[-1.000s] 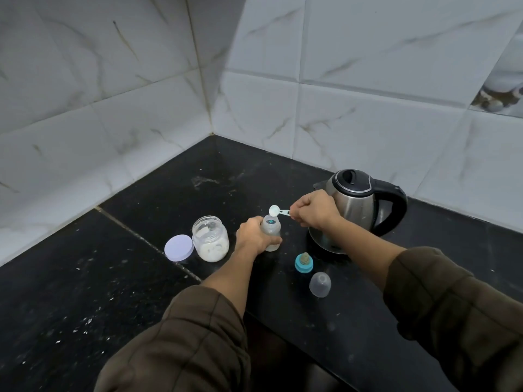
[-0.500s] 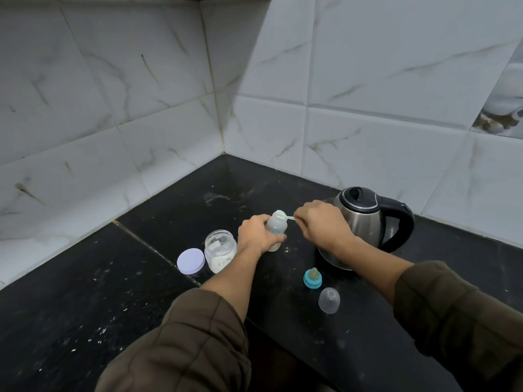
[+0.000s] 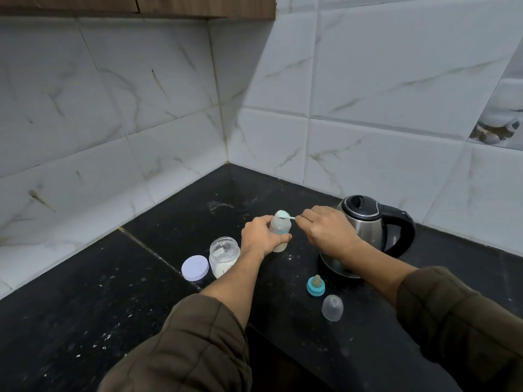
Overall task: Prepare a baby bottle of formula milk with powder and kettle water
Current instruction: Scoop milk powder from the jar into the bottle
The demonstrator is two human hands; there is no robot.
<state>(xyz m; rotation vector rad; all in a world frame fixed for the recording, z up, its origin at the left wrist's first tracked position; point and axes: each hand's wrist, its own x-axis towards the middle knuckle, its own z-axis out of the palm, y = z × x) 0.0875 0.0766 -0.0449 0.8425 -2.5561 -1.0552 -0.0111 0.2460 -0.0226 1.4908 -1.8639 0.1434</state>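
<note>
Since a second ago the spoon (image 3: 283, 215) had come down from above onto the bottle (image 3: 280, 228) mouth. On the table (image 3: 85, 321), from the left, lay a lid (image 3: 195, 267) and the open powder jar (image 3: 224, 256). The left hand (image 3: 261, 236) was closed around the bottle; the right hand (image 3: 325, 232) pinched the spoon handle. I judge powder was going in; kettle (image 3: 368, 224) water and capping remained.

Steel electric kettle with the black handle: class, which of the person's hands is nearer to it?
Right. The right hand is directly in front of the steel electric kettle, overlapping it in view; the left hand is farther left, gripping the baby bottle.
</note>
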